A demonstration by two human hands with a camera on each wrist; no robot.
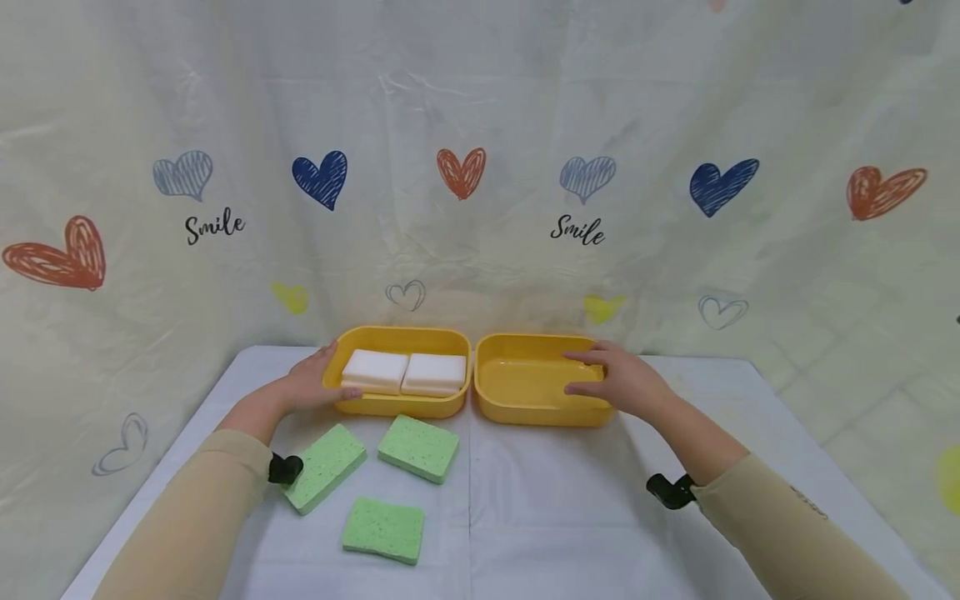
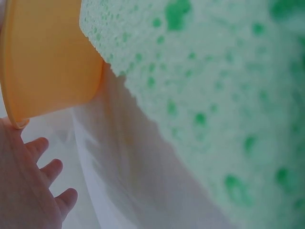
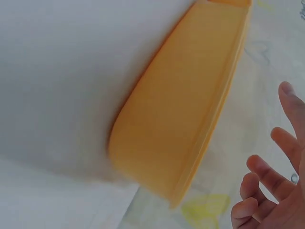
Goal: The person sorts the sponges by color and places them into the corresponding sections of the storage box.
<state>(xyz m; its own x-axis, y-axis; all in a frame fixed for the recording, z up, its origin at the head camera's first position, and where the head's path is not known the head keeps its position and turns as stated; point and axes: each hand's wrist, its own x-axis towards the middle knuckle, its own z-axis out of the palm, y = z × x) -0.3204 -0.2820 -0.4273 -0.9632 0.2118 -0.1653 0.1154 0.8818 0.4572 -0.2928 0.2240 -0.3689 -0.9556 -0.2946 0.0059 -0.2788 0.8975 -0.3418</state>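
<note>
My left hand [image 1: 311, 383] is at the left end of a yellow plastic container [image 1: 405, 406], thumb over its front rim. In the left wrist view, one fingertip meets the rim and the other fingers [image 2: 52, 169] spread beside it. Two white sponges [image 1: 375, 369] lie side by side inside. Over the right end of a second yellow container [image 1: 540, 415] is my right hand [image 1: 628, 379], thumb and fingers spread apart. No sponge shows in that container. The right wrist view puts this hand above the rim, its fingers [image 3: 269, 176] loosely bent and holding nothing.
Three green sponges lie in front of the left container: one [image 1: 326, 468] beneath the left wrist, one [image 1: 418, 448] near the middle, one [image 1: 384, 530] closer in. A white cloth covers the table [image 1: 555, 508]. Behind stands a curtain [image 1: 510, 108] printed with hearts.
</note>
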